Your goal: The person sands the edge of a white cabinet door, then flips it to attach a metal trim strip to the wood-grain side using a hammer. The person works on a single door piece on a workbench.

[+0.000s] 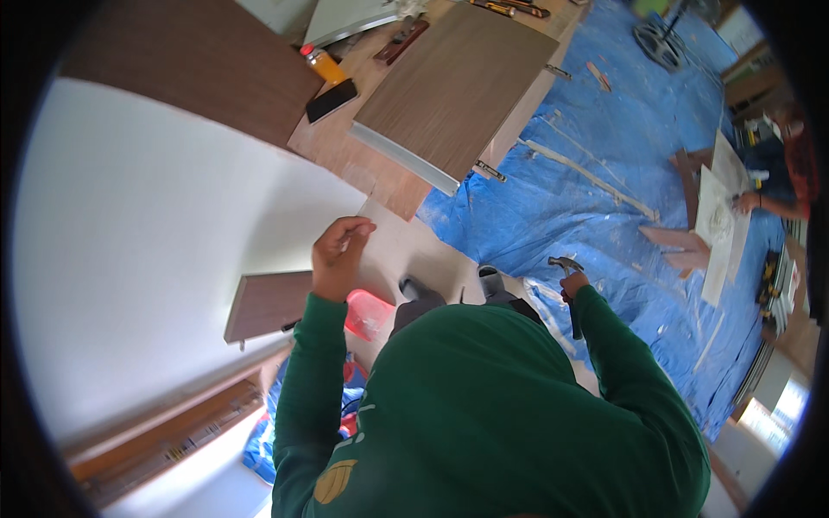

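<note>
My right hand grips a claw hammer at my right side, with its head up past my fist and its handle hanging below. Raised in front of me, my left hand has its thumb and fingers pinched together. Whatever they may hold is too small to make out. The closest thing beyond it is the wooden workbench. On that bench lies a wood-grain cabinet panel with a pale front edge and metal hinges sticking out along its right side.
A bottle of orange liquid, a black phone and a hand plane rest on the bench. Blue tarp covers the floor. A pink bin stands by my feet. Another person works over boards at right.
</note>
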Available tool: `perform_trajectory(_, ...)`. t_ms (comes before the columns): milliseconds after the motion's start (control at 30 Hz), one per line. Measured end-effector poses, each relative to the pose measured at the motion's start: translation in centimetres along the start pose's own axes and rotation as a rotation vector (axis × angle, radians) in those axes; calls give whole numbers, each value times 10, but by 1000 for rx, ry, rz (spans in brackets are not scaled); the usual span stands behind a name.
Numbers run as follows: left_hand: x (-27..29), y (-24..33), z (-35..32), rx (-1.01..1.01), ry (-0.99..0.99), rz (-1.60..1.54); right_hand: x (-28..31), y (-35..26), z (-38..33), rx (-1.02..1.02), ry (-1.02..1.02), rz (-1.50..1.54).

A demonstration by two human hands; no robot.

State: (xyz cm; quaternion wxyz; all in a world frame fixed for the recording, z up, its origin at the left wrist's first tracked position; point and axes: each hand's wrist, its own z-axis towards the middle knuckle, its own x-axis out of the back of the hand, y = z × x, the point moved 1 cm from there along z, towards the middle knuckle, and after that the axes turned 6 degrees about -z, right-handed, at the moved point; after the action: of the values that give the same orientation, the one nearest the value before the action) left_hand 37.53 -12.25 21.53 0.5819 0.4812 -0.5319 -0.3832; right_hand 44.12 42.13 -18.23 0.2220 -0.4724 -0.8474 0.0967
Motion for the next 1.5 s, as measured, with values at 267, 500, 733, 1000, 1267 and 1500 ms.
perform_trajectory(267,-48,-90,193,-330,-386,283,-88,-126,-155,-44,241,726)
perform_trajectory(500,-126,-157,314,-852,-513,520,-168,-281,-239,42,392,1213)
perform_trajectory(733,-130,-167,311,-796,-628,736,-205,-388,-220,100,425,1458)
perform_trajectory(1000,-131,-167,313,-769,-659,787,-213,-421,-203,71,551,1599)
perform_trajectory(1267,-135,-165,310,-762,-669,802,-218,-427,-193,17,434,1615)
perform_trajectory(1500,-136,-166,308,-807,-626,796,-219,-427,-195,17,477,1545)
